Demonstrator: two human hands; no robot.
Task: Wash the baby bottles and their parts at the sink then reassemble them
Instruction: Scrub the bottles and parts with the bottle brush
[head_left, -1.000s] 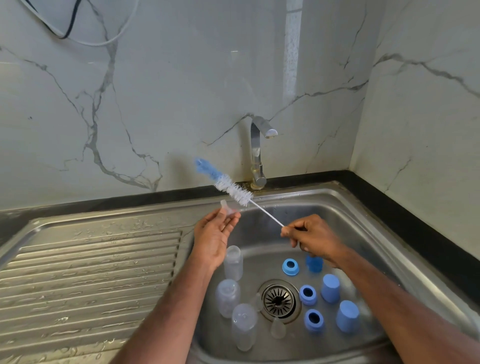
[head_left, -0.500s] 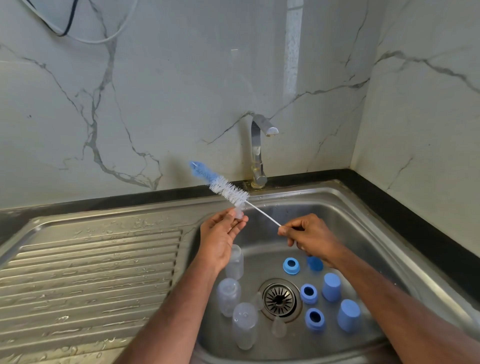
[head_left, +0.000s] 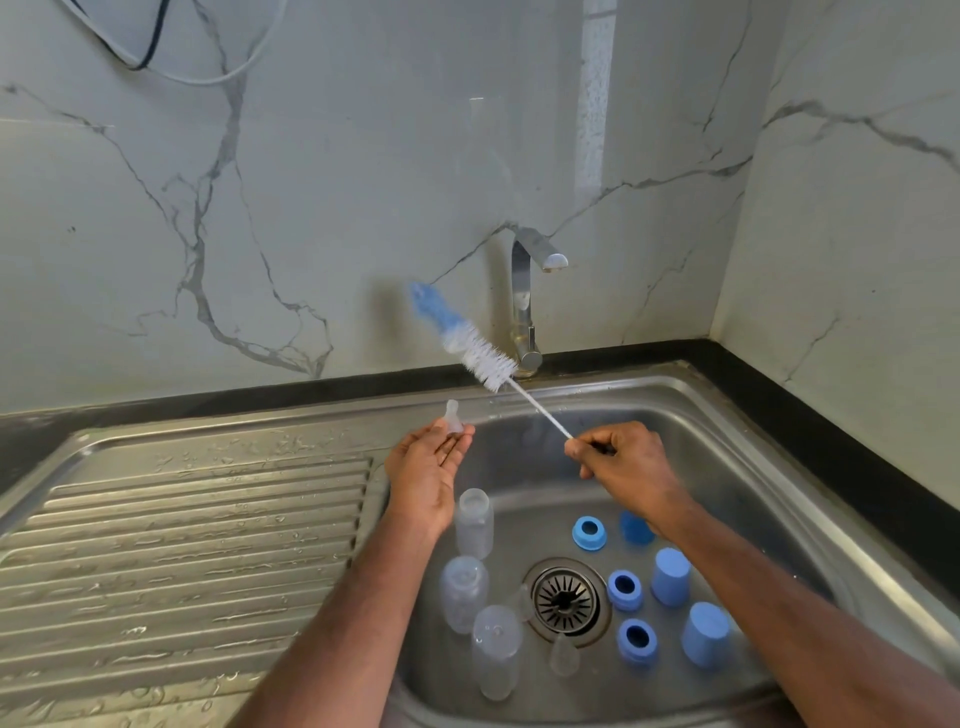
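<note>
Bottles (head_left: 474, 525) in sink (head_left: 727, 431), rings (head_left: 589, 532), caps (head_left: 670, 576) nearby

Kitchen: steel sink (head_left: 727, 415), marble-look wall (head_left: 363, 182)

The steel sink (head_left: 727, 441) holds three clear bottles (head_left: 474, 525) lying left of its drain (head_left: 565, 600), with blue collars (head_left: 589, 532) and caps (head_left: 670, 577) standing to the right.
</note>
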